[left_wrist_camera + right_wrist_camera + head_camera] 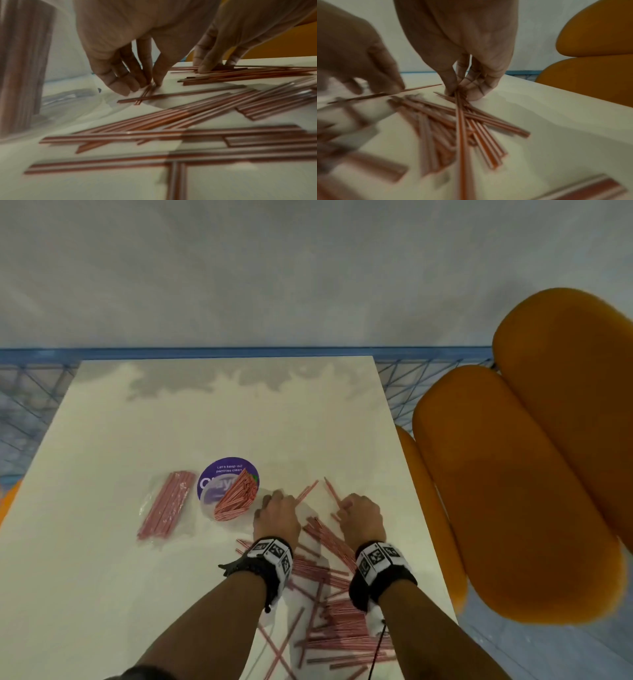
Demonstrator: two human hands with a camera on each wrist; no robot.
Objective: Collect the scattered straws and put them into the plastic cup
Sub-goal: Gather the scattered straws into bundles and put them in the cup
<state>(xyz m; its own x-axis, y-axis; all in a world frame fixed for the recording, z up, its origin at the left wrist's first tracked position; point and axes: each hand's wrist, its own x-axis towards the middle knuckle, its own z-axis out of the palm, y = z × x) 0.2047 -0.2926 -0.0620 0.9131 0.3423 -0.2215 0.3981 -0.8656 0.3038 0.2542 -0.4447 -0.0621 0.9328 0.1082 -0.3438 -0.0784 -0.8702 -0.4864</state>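
The white table (102,542) fills the middle of the head view, and the orange chair (534,474) stands at 3 o'clock of it. On the table, the biggest heap is the scattered straws (339,618), red with white stripes, crossing one another from the center down to 5 o'clock, under and between both wrists. At 9 o'clock of the hands lies a clear bag (164,508) with more straws inside, flat on the table. Between the bag and the hands stands the plastic cup (227,491) with a purple label, and 1 bundle of straws already leans in it. So I judge that a part is done, but the larger part is left.

The left hand (277,515) is just beside the cup at 3 o'clock of it; its fingers (120,86) are curled down and pinch a few straws against the table. The right hand (359,517) has its fingertips (452,89) pressed together, pinching some straws from the pile.
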